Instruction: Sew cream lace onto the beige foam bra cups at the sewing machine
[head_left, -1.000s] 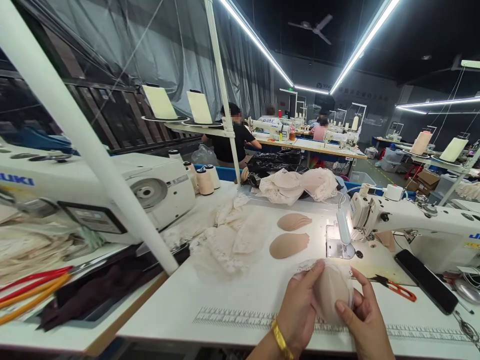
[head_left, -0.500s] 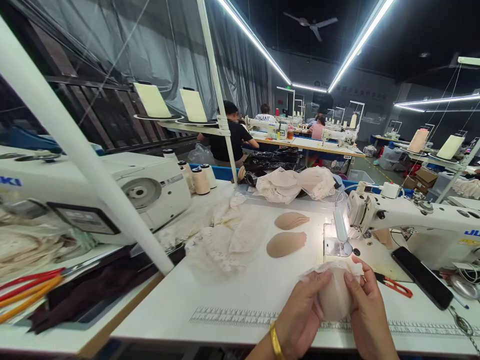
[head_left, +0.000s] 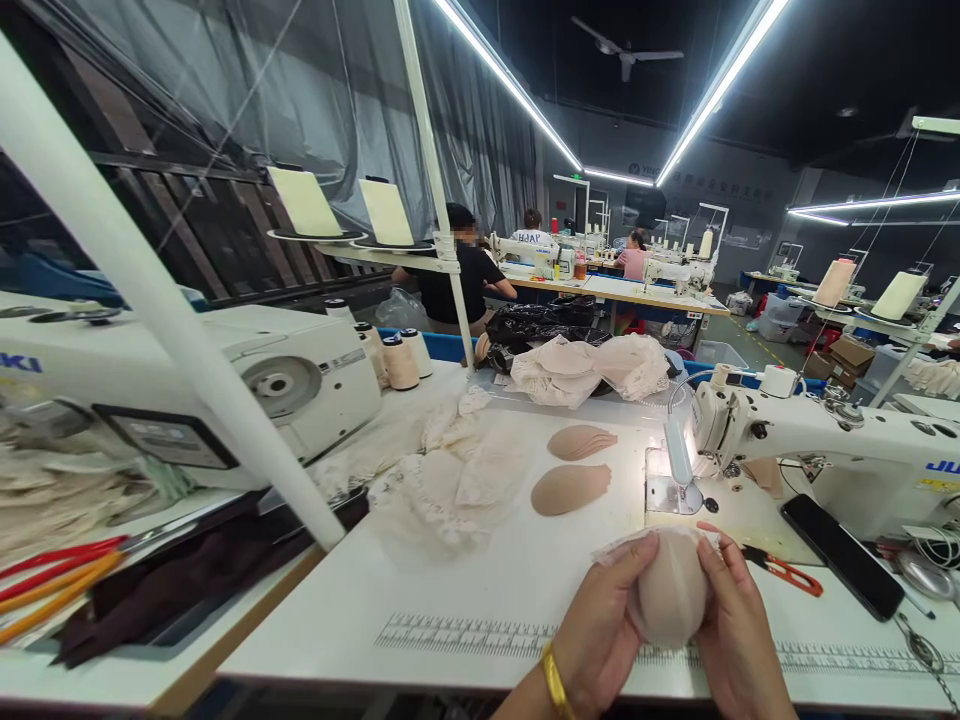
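So the left hand (head_left: 600, 625) has the near-left side of this beige fabric cup (head_left: 673, 595), thumb on top, the other fingers mostly hidden round the side. The right hand (head_left: 731, 615) is closed on the opposite side the same way, thumb up by the far edge. Neither one's free, the cup sits right between them, touching both.

Its bulge faces up and back toward the wearer, and the lacy edge (head_left: 619, 548) is on the far side, poking out past the left thumb. Looks a bit longer front to back than across, though the fingers cover too much to be sure.

Straight past that edge, just beside it, is the lit metal plate (head_left: 667, 493) of the sewing machine (head_left: 795, 435). The right hand is nearer the machine's body; as for the plate, I honestly can't tell which hand wins.

Off the left hand's far side, two lots of tan pads (head_left: 571, 490) lie with their long axis sideways, notched ends toward the plate. The orange-handled snips (head_left: 791, 574) lie just right of the right hand, phone (head_left: 841, 556) beyond them on the bench (head_left: 337, 640).
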